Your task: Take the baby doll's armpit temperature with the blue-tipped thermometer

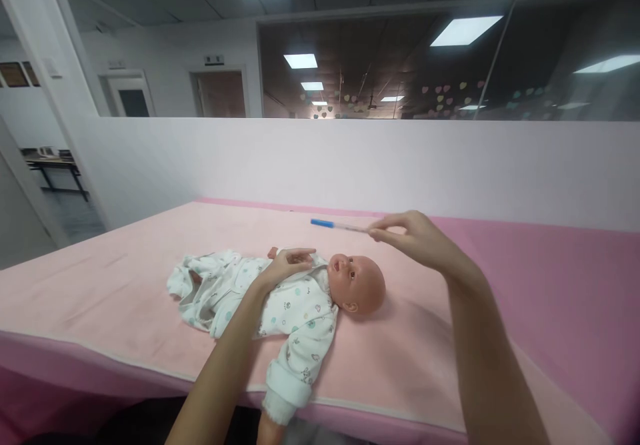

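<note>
A baby doll (357, 285) lies on its back, its head to the right, in a white patterned outfit (300, 308). My left hand (289, 265) rests over the doll's upper chest by the collar, its fingers stretched out and apart. Between the thumb and fingers of my right hand (415, 238) is one end of a thin clear stick with a blue end (323, 223), perhaps a thermometer. It is held nearly level in the air beyond the doll's head, the blue end pointing left. The doll's near arm hangs over the front edge.
A pale pink padded cover (115, 258) lies under the doll, over a darker pink surface (565, 285). A low white wall (350, 165) with glass above it stands behind. At the far left, a table (50, 161) shows through an opening.
</note>
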